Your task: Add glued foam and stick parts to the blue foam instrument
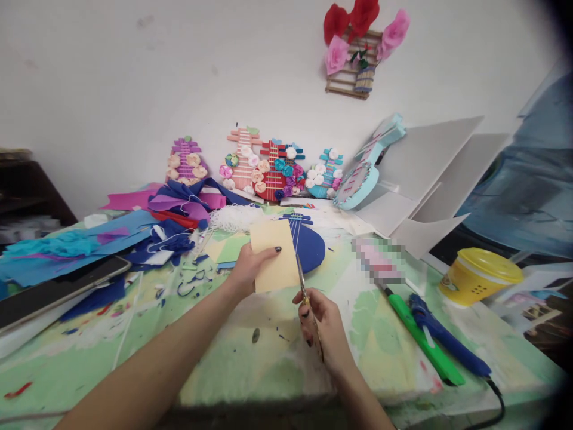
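Note:
A pale yellow sheet of paper [274, 263] is pinched by its left edge in my left hand [250, 269], the thumb lying over its face. My right hand [320, 319] has its fingers through the handles of a pair of scissors [302, 280]. The blades point away from me at the right edge of the sheet; whether they are cutting into it I cannot tell. Partly hidden behind the paper lies a dark blue lute-shaped craft piece [310, 248] with white strings and blue pegs.
Left are crepe paper [179, 203], white string [235, 217] and a phone [62, 289]. Right are a green utility knife [425, 340], a blue glue gun [450, 340] and a yellow tub [478, 276]. Decorated lutes [273, 176] lean against the wall beside grey boards [430, 161].

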{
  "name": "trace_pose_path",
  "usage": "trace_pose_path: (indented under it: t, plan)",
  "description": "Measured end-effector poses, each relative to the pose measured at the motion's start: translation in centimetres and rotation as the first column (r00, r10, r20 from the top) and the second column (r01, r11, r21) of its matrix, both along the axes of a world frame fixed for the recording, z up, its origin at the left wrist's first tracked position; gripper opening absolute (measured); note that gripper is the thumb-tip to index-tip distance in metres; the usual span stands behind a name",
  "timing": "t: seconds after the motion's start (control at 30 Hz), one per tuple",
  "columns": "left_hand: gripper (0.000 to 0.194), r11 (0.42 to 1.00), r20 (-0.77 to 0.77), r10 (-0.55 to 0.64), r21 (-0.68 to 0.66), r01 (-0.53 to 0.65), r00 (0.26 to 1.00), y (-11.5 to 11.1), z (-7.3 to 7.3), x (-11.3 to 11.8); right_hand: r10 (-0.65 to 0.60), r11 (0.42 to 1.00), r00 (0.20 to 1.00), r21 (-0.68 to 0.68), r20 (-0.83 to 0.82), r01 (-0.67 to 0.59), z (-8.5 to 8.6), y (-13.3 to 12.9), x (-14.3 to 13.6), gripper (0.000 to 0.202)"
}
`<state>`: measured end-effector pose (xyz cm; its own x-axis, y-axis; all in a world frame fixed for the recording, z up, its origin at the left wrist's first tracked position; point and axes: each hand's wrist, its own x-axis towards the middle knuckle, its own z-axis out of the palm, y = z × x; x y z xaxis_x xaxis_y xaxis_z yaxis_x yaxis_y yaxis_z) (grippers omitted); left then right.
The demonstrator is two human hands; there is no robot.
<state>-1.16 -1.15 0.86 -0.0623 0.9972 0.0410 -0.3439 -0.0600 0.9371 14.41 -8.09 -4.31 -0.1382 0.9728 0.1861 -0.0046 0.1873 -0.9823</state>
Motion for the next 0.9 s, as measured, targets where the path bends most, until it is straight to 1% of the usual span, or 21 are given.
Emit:
trace_pose_path:
  t: [0.1, 0.17, 0.27, 0.47, 0.6, 0.77, 0.9]
  plan:
    - [0.038, 1.000, 0.035, 0.008, -0.028, -0.007, 0.999, -0.02, -0.02, 0.16, 0.005, 1.000, 0.999, -0.013, -0.032, -0.005, 0.34, -0.11, -0.02, 0.039]
    - [0.039, 0.999, 0.063, -0.011, -0.039, 0.014, 0.998, 0.01, -0.08, 0.21, 0.005, 1.000, 0.999, -0.026, -0.036, -0.006, 0.43, -0.14, -0.04, 0.040]
    - [0.038, 0.998, 0.077, -0.045, -0.032, 0.048, 0.996, 0.04, -0.19, 0.24, -0.004, 1.000, 1.000, -0.025, -0.008, 0.004, 0.30, -0.17, -0.05, 0.039]
    - [0.039, 0.999, 0.089, -0.029, -0.039, 0.033, 0.996, -0.03, -0.02, 0.40, -0.019, 1.000, 1.000, -0.008, 0.019, 0.019, 0.12, -0.45, -0.07, 0.038]
    - [0.041, 0.999, 0.075, -0.009, -0.046, 0.012, 0.997, -0.12, 0.03, 0.44, -0.020, 1.000, 1.000, -0.004, 0.016, 0.020, 0.27, -0.53, -0.12, 0.039]
    - [0.034, 0.998, 0.032, -0.063, -0.021, 0.064, 0.997, -0.08, -0.35, 0.33, -0.018, 1.000, 1.000, -0.009, -0.002, 0.018, 0.21, -0.43, -0.13, 0.039]
    - [0.035, 0.999, 0.034, -0.036, -0.026, 0.037, 0.999, -0.05, -0.38, 0.35, -0.024, 1.000, 1.000, -0.012, -0.001, 0.024, 0.33, -0.46, -0.18, 0.041]
